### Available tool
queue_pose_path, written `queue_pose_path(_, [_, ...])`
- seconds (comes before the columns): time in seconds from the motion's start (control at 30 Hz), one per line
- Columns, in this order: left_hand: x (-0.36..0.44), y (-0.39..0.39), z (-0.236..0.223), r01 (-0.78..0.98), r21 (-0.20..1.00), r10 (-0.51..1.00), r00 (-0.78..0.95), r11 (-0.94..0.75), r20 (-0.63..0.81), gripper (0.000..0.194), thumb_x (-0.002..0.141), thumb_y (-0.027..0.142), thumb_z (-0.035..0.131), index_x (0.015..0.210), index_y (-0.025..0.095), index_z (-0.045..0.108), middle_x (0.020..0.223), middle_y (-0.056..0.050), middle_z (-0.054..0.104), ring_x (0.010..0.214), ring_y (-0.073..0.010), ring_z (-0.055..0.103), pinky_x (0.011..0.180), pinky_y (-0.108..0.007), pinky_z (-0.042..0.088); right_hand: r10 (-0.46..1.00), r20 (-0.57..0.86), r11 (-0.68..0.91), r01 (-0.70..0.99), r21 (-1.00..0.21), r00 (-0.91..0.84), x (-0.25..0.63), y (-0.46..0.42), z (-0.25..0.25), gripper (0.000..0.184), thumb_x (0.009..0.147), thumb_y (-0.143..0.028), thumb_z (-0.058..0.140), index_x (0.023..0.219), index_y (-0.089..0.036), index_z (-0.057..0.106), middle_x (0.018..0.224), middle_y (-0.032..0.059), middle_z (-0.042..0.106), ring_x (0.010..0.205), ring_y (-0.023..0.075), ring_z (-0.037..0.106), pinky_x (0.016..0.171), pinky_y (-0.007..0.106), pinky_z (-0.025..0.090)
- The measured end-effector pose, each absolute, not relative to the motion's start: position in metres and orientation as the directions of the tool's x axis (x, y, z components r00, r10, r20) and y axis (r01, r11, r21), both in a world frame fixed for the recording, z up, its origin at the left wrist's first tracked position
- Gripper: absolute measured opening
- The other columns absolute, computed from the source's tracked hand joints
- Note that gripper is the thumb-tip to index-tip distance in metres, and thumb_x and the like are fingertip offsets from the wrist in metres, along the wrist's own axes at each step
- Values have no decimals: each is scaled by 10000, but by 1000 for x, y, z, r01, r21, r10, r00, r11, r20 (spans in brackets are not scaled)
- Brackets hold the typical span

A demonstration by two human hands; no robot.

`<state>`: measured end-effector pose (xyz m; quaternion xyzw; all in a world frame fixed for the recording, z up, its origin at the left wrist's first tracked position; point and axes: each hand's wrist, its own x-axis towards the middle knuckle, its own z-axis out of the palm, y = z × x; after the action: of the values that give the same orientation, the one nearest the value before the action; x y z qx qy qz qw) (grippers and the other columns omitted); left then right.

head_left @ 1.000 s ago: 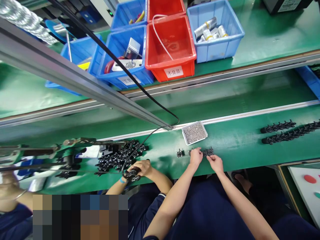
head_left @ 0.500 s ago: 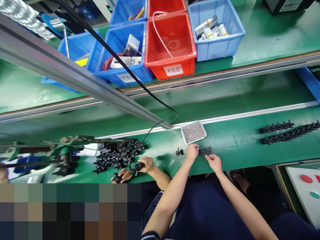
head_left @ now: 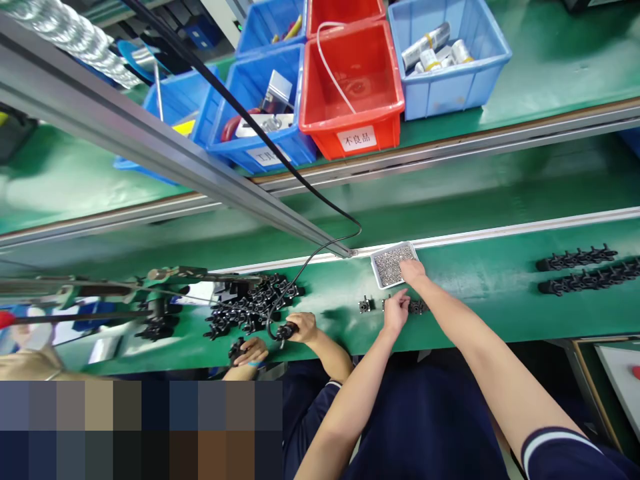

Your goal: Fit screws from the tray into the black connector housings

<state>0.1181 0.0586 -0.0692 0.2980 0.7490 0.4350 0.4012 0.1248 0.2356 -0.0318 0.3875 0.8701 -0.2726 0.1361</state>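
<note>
A white tray (head_left: 376, 275) holds many tiny silvery metal pieces, too small to name. My right hand (head_left: 413, 272) reaches over its right side, fingers drawn together and fingertips down among the pieces; whatever they pinch is hidden. Just below the tray, my left hand (head_left: 397, 313) has its fingers pressed together over a short row of small black parts (head_left: 417, 307), partly covering them. I cannot make out what lies between these fingertips. A separate black part with a square face and thin stems (head_left: 366, 305) lies on the green bench left of my left hand.
On the left, a co-worker's hands (head_left: 303, 327) hold black parts beside a heap of black pieces (head_left: 245, 303). Two rows of black parts (head_left: 590, 277) lie right. Blue bins (head_left: 450, 90) and a red bin (head_left: 350, 120) stand on the shelf above; a black cable (head_left: 320, 200) hangs in front.
My right hand has moved from the black parts up to the tray of metal pieces. My left hand has shifted right, over the black row. The whole view has moved slightly.
</note>
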Motion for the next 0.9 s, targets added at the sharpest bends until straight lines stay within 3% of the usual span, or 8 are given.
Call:
queue_pose_path(0.3, [127,53,-76,78,933,801,-541,352,-257,634,848,91,602,1457,213,475,988,-56,759,890,-159,728,932,-378,586,561,-531,539,767,-348,-635,125,244,-45,224,881,-195,612,1028,-95,750,1073,221,721,1084,274,666,973,350,470])
queue_pose_path(0.53, [126,60,-70,182,893,820,-501,412,-277,645,818,15,605,1424,217,518,939,-41,756,850,-147,724,916,-348,589,591,-472,520,756,-398,-654,135,241,-33,271,940,-244,545,1158,-242,707,1093,84,741,1040,223,667,919,303,480])
queue_pose_path(0.67, [123,59,-63,174,854,784,-516,490,-345,578,793,33,686,1346,167,583,974,-78,745,863,-160,712,898,-349,584,695,-272,434,690,-579,-665,156,233,-16,314,969,-274,493,1239,-270,653,1058,27,754,989,195,679,924,295,483])
queue_pose_path(0.77, [127,43,-56,296,823,809,-509,484,-294,381,852,64,623,1212,183,662,1036,-95,731,922,-183,698,915,-354,557,729,-130,380,555,-740,-672,197,214,-7,365,955,-289,510,1315,-287,572,1038,-10,757,1007,183,681,947,310,490])
queue_pose_path(0.9, [143,17,-56,468,690,821,-450,552,-351,345,872,26,512,1136,181,673,1029,-118,715,920,-222,689,871,-342,528,725,-142,310,504,-806,-674,258,182,-16,417,887,-309,592,1301,-286,544,937,-27,763,1168,210,629,1038,383,460])
